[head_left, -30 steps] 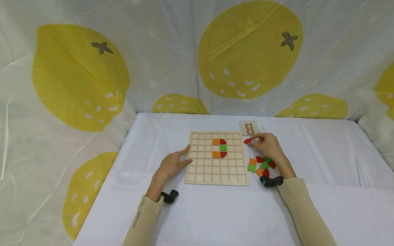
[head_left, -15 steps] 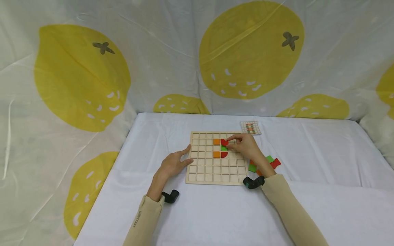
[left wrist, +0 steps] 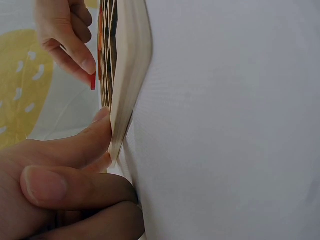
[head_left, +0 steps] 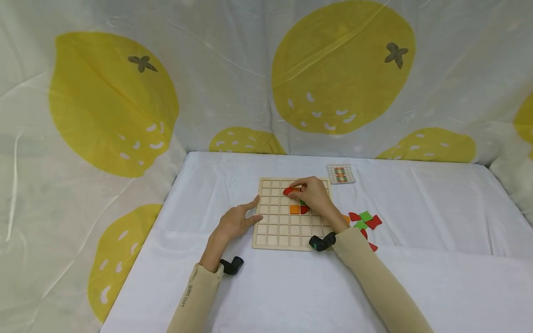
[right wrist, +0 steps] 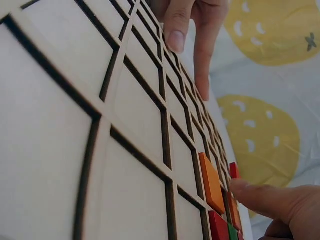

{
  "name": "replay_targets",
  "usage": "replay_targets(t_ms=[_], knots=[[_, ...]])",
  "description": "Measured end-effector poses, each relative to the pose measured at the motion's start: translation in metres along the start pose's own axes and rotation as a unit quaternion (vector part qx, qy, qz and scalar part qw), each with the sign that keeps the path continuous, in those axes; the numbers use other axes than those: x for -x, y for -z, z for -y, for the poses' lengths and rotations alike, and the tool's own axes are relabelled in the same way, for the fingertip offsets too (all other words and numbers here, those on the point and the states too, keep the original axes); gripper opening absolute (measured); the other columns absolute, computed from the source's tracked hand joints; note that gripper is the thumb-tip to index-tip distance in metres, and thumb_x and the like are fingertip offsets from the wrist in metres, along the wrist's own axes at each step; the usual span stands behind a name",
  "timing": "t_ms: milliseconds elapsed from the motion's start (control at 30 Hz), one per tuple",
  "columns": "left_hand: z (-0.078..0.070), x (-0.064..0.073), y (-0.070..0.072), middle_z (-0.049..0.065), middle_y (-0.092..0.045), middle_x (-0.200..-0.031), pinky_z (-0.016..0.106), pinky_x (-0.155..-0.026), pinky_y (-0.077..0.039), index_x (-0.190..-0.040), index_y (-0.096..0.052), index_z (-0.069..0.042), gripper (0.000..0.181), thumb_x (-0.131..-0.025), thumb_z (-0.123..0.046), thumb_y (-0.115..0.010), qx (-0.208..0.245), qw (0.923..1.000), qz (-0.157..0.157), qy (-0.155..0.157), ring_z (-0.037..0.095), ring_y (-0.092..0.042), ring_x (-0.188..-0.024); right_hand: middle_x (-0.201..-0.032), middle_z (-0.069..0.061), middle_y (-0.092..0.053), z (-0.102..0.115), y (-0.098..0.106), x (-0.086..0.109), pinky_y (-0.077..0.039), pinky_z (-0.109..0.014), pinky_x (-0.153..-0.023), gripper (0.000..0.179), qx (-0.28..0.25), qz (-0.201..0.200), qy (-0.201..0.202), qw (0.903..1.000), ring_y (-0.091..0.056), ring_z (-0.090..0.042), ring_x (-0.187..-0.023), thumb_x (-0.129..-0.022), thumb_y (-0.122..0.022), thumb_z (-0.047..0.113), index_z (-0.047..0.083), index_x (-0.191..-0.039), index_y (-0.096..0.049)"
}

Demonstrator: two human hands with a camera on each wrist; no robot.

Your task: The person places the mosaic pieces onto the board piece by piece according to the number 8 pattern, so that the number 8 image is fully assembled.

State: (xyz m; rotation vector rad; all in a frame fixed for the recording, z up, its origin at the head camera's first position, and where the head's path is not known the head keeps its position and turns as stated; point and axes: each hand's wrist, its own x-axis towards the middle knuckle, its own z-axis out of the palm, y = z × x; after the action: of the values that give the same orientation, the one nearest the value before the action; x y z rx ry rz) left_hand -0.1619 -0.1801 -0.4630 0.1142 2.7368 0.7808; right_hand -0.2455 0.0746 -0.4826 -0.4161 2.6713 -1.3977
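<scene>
A wooden grid board lies on the white cloth. My left hand rests at its left edge, thumb and index finger extended and touching the board. Above the upper part of the grid my right hand pinches a red quarter-round tile between thumb and index finger. In the right wrist view that red tile stands tilted at the fingertip. An orange tile, a red quarter-round tile and a partly covered green tile sit in the grid. My right hand hides part of the top rows.
Several loose red, green and orange tiles, one a green tile, lie right of the board, partly behind the right forearm. A small pattern card lies beyond the board's upper right corner. A lemon-print curtain hangs behind the table.
My right hand has carried the red quarter-round tile leftward from beside the board, over the filled cells, to left of the upper orange tile. The left hand stays at the edge.
</scene>
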Motion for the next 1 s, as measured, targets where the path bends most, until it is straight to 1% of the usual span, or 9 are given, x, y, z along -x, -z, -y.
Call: replay_targets(t_ms=[100, 200, 533, 633, 900, 1000], knots=[[-0.0004, -0.0006, 0.0001, 0.016, -0.047, -0.158, 0.057, -0.106, -0.048, -0.161, -0.035, -0.028, 0.068, -0.102, -0.041, -0.064, -0.002, 1.0000, 0.001, 0.004, 0.041, -0.049, -0.144, -0.058, 0.001, -0.045, -0.0005, -0.0017, -0.0008, -0.028, -0.024, -0.052, 0.026, 0.001, 0.001, -0.002, 1.0000, -0.036, -0.013, -0.053, -0.089, -0.084, 0.018, 0.006, -0.112, -0.080], [-0.0011, -0.0009, 0.0004, 0.016, -0.047, -0.159, 0.057, -0.108, -0.047, -0.161, -0.035, -0.029, 0.068, -0.102, -0.041, -0.064, -0.003, 1.0000, 0.003, 0.008, 0.041, -0.048, -0.145, -0.058, 0.002, -0.043, -0.0017, -0.0024, -0.0009, -0.028, -0.024, -0.052, 0.027, 0.001, 0.004, -0.004, 1.0000, -0.035, -0.013, -0.053, -0.089, -0.083, 0.019, 0.007, -0.113, -0.080], [-0.0015, -0.0015, -0.0003, 0.018, -0.048, -0.158, 0.056, -0.104, -0.049, -0.162, -0.035, -0.028, 0.067, -0.103, -0.040, -0.064, -0.009, 0.9999, 0.003, 0.008, 0.042, -0.049, -0.144, -0.055, 0.002, -0.043, 0.0005, -0.0035, -0.0011, -0.028, -0.023, -0.050, 0.028, -0.008, 0.013, -0.008, 0.9999, -0.035, -0.011, -0.050, -0.090, -0.082, 0.019, 0.008, -0.116, -0.079], [-0.0017, -0.0007, -0.0002, 0.017, -0.047, -0.158, 0.056, -0.105, -0.049, -0.162, -0.035, -0.028, 0.067, -0.102, -0.041, -0.064, -0.004, 0.9999, 0.005, 0.010, 0.041, -0.049, -0.144, -0.056, 0.002, -0.044, 0.0021, -0.0044, -0.0017, -0.029, -0.023, -0.050, 0.028, -0.007, 0.012, -0.010, 0.9999, -0.036, -0.011, -0.050, -0.090, -0.083, 0.018, 0.008, -0.116, -0.080], [-0.0021, -0.0007, 0.0004, 0.017, -0.047, -0.159, 0.057, -0.108, -0.047, -0.162, -0.034, -0.028, 0.068, -0.102, -0.041, -0.064, -0.001, 1.0000, 0.004, 0.008, 0.041, -0.048, -0.145, -0.056, 0.002, -0.042, 0.0020, -0.0060, -0.0023, -0.027, -0.024, -0.051, 0.022, 0.009, 0.006, -0.007, 0.9999, -0.034, -0.012, -0.051, -0.091, -0.081, 0.017, 0.009, -0.111, -0.081], [-0.0019, -0.0006, 0.0005, 0.016, -0.046, -0.160, 0.057, -0.111, -0.046, -0.162, -0.033, -0.029, 0.068, -0.102, -0.041, -0.064, 0.004, 0.9999, 0.006, 0.011, 0.041, -0.046, -0.147, -0.058, 0.002, -0.044, 0.0018, -0.0057, -0.0022, -0.028, -0.024, -0.052, 0.021, 0.014, 0.003, -0.010, 0.9998, -0.035, -0.013, -0.052, -0.090, -0.082, 0.017, 0.009, -0.110, -0.082]])
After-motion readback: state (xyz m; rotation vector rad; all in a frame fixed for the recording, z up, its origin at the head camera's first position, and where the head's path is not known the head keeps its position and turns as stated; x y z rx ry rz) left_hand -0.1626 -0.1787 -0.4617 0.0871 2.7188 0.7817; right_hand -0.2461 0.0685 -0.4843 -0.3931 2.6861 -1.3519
